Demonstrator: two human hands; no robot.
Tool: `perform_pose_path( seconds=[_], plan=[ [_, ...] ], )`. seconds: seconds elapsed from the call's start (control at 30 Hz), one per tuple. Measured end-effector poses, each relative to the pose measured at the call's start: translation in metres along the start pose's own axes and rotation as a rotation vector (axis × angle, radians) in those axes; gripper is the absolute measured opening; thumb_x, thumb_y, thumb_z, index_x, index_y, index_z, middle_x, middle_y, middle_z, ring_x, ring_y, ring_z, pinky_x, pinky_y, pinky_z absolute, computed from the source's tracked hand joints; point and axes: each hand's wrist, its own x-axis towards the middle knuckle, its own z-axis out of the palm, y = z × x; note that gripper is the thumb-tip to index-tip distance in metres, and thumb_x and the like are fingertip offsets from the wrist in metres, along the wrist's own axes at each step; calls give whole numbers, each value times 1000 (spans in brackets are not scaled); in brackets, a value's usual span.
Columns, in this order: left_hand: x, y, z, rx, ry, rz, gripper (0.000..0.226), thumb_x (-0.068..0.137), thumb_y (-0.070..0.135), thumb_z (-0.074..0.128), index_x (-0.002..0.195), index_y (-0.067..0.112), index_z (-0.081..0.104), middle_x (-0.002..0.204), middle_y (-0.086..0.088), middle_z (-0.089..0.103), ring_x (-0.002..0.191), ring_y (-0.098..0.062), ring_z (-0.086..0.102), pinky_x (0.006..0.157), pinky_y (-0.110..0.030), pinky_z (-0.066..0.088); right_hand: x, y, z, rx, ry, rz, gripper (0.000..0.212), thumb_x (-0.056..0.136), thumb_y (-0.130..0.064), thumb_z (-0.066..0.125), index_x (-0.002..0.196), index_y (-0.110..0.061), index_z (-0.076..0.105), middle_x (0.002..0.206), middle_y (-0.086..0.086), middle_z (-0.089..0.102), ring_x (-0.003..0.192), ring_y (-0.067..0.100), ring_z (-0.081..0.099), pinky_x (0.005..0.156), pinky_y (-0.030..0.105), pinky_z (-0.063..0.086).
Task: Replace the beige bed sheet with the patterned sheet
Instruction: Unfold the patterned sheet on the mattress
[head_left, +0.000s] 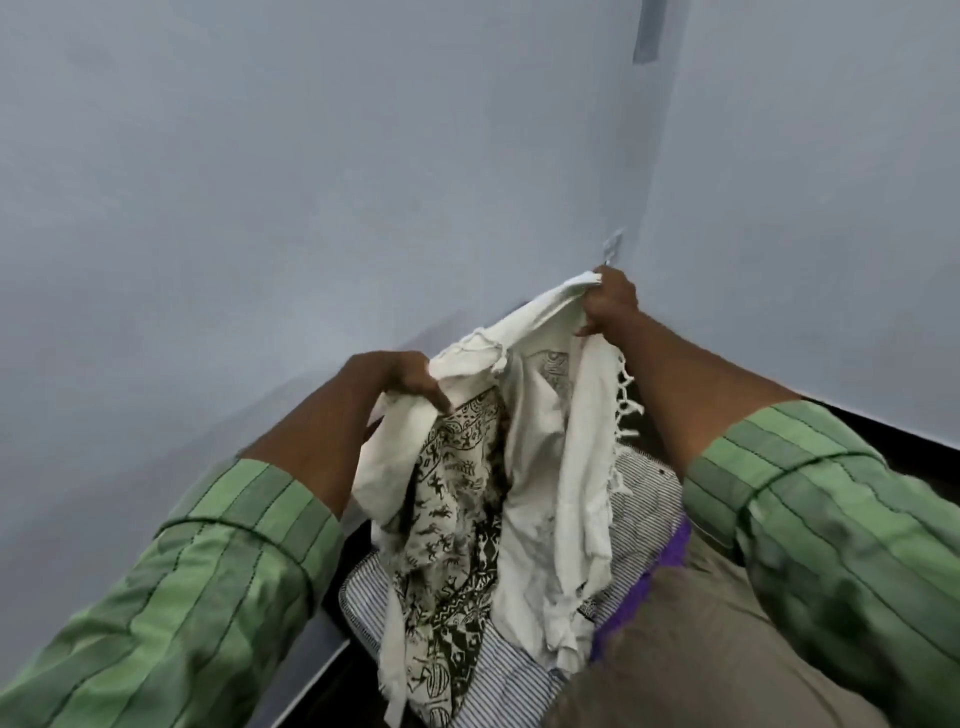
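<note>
Head view: both hands' grip, left (395, 376) and right (613, 301), clutches the bunched patterned sheet (457, 499), hiding its lower folds.

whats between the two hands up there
In the head view, the patterned sheet's white fringed top edge spans from left hand to right hand; both grip it.

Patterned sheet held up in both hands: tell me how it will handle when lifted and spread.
The patterned sheet probably handles floppy: it hangs in loose folds between the left hand and right hand. It seems light, held by pinches alone. Its fringe might snag.
</note>
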Motion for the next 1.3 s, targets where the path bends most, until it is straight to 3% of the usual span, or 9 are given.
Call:
perform_pose_path(
  seconds=[0.07,0.2,0.27,0.47,0.67,0.8,1.03,1.2,1.3],
  plan=[
    [3,-7,7,-14,1,2,49,69,52,87,91,11,71,92,-6,75,75,-18,70,65,-26,55,-4,-2,1,84,-111,3,42,73,-2,85,109,-15,68,117,5,69,111,23,67,69,20,49],
    [-1,-22,17,-19,160,37,53,81,62,74,94,11,67,95,-7,70,87,-24,66,72,-32,49,-9,16,20,279,-160,91,31,97,-13,51,123,-8,67,116,18,68,93,36,70,72,44,64],
    [-4,-24,22,-21,191,48,70,67,79,66,91,13,68,92,-6,70,85,-24,66,71,-33,49,-18,20,28,281,-172,68,34,96,-21,46,120,-9,66,115,16,67,99,37,67,66,40,59],
    [-2,-21,44,52,265,100,58,69,71,48,89,21,66,105,-6,71,94,-25,63,74,-33,44,-41,11,57,259,-432,36,10,77,-19,68,85,-15,64,92,7,63,83,26,61,67,32,49],
    [1,0,55,-139,396,115,25,70,52,59,83,34,69,87,7,70,90,-22,66,69,-32,46,-76,6,95,-73,-748,-202,28,74,-23,85,94,-12,69,87,2,62,76,17,55,62,32,44],
    [-8,1,52,-135,379,172,32,72,47,49,93,32,68,102,5,73,97,-22,66,82,-38,53,-89,9,121,68,-662,-207,10,88,-16,69,80,-11,65,85,8,61,78,23,55,63,34,42],
    [-8,-45,80,76,320,104,47,92,38,44,138,37,53,138,2,61,122,-28,59,98,-47,49,-79,18,110,417,-458,26,30,106,-29,54,116,-4,66,96,13,63,75,22,58,59,27,42],
    [-7,-46,101,129,322,213,40,102,42,48,142,39,50,138,4,61,123,-25,59,94,-40,50,-61,24,108,606,-259,203,42,101,-40,58,123,-4,66,112,14,70,102,28,68,84,37,54],
    [-6,-42,105,161,349,202,40,101,31,47,139,41,48,135,6,60,119,-25,61,89,-41,51,-64,27,103,628,-437,245,62,82,-52,82,120,-6,68,109,12,74,97,28,71,88,40,58]
  ],
)
